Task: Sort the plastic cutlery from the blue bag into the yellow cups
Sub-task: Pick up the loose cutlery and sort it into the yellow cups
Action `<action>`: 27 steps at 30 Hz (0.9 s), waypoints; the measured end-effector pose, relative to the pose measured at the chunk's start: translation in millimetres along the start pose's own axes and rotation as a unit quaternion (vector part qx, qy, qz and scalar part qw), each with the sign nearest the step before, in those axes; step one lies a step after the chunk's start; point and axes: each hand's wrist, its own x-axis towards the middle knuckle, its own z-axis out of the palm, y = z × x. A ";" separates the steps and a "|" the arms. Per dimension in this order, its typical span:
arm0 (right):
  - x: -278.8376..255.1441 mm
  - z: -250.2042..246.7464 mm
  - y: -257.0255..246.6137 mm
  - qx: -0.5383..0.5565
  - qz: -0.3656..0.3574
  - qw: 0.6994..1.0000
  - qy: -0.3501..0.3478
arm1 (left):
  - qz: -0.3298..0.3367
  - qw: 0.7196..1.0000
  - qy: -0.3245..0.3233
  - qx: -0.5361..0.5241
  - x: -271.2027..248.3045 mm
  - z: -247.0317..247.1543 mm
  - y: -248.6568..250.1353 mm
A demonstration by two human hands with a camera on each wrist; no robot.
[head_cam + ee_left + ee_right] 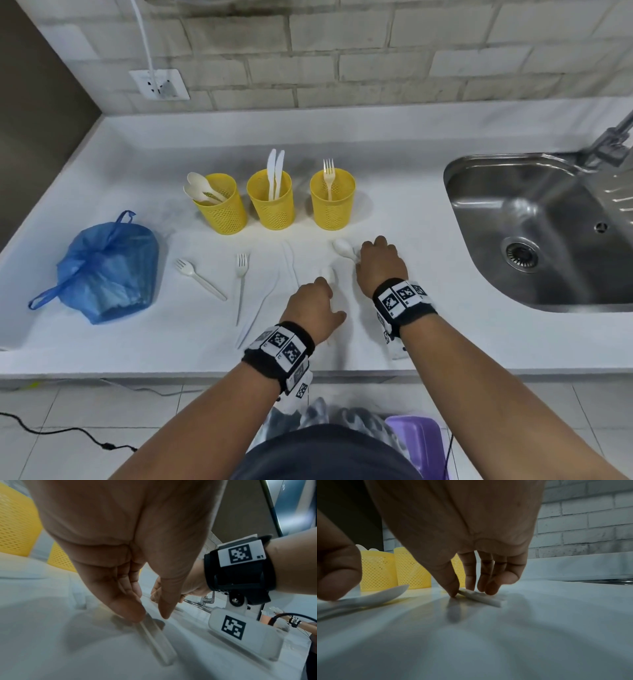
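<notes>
Three yellow mesh cups stand in a row: the left cup [222, 209] holds spoons, the middle cup [272, 202] knives, the right cup [332, 202] a fork. The blue bag [106, 270] lies tied at the left. My left hand [317, 303] points down, a fingertip [135, 615] touching a white spoon's handle [154, 638], the thumb just beside it. My right hand [378, 262] has straight fingers [489, 586] set down on another white handle [481, 599], thumb apart; a spoon bowl [342, 247] shows at that hand's left.
Two forks [200, 279] [241, 284] and thin white knives [257, 315] [291, 263] lie loose on the white counter [428, 291]. A steel sink [548, 233] with a tap is at the right. A wall socket and cable are at the back left.
</notes>
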 end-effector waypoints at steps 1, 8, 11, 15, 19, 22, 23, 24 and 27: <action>0.7 -0.4 0.9 -0.005 -0.008 1.000 0.000 | -0.003 1.000 0.000 -0.001 1.2 1.0 -0.2; 2.5 -6.0 6.6 0.034 -0.025 0.999 -0.017 | -0.031 0.999 0.009 -0.028 1.7 2.0 -2.2; -1.3 -7.2 10.6 0.064 -0.030 0.997 -0.012 | -0.054 0.997 0.012 -0.055 4.1 1.3 -3.7; -13.0 -9.4 13.6 0.151 -0.026 0.988 0.011 | -0.080 0.990 0.001 -0.119 8.8 1.0 -9.0; -30.3 -10.5 9.5 0.247 -0.027 0.968 0.030 | -0.051 0.987 0.004 -0.149 8.5 -2.8 -9.8; -47.0 -12.5 2.0 0.317 -0.038 0.947 0.043 | -0.033 0.979 0.028 -0.198 9.9 -4.5 -6.8; -52.2 -13.6 -1.0 0.338 -0.046 0.939 0.050 | -0.040 0.969 0.033 -0.242 10.6 -5.3 -6.0; -56.7 -15.0 -4.4 0.352 -0.055 0.932 0.060 | -0.055 0.955 0.027 -0.292 9.8 -7.5 -3.3; -67.1 -18.1 -15.3 0.383 -0.075 0.917 0.085 | -0.100 0.905 0.018 -0.413 9.0 -8.9 0.3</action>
